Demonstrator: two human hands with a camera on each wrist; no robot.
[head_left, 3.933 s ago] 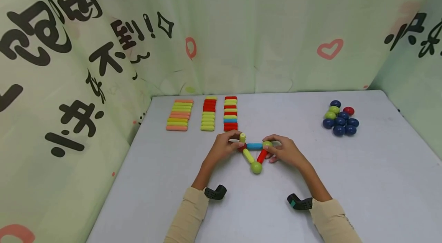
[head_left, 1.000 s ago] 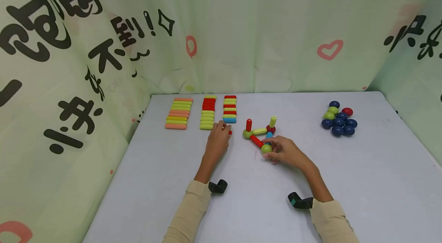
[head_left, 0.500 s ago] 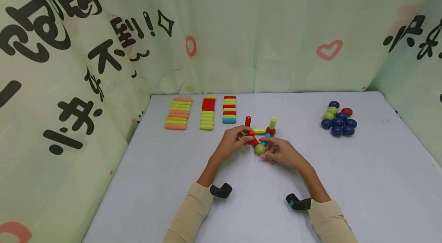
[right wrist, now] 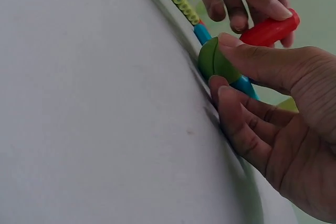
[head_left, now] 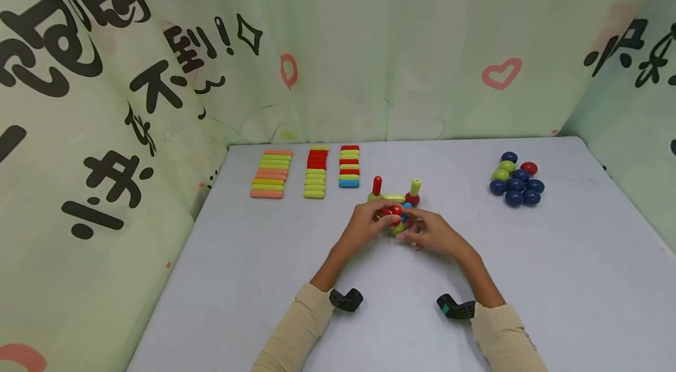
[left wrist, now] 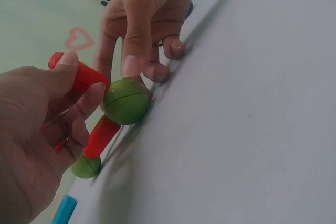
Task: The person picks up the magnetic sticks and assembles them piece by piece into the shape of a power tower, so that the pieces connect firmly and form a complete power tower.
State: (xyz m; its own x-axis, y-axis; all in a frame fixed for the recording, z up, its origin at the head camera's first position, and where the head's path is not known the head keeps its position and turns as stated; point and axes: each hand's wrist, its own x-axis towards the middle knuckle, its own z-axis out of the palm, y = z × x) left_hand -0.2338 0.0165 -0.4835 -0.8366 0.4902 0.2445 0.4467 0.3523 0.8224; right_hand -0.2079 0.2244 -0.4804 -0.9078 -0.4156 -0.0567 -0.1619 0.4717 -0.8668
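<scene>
My left hand (head_left: 365,224) pinches a short red rod (left wrist: 86,78) between thumb and fingers, its end against the near green ball (left wrist: 126,102). My right hand (head_left: 434,232) holds that ball between thumb and fingertips, low over the white table (head_left: 391,313). The ball is one corner of a triangle of rods and balls, partly hidden by both hands in the head view. At its far corners a red rod (head_left: 377,185) and a yellow-green rod (head_left: 415,187) stand up, the latter on a dark red ball (head_left: 412,200).
Three columns of rods lie at the back left: an orange and green one (head_left: 271,175), a red and green one (head_left: 316,172), and one ending in a blue rod (head_left: 349,183). Blue, green and red balls (head_left: 516,184) cluster at the back right. A curtain (head_left: 338,55) hangs behind.
The triangle has been turned, and a red rod has come to stand on its far left corner. My left hand has carried another red rod from the third column to the near ball.
</scene>
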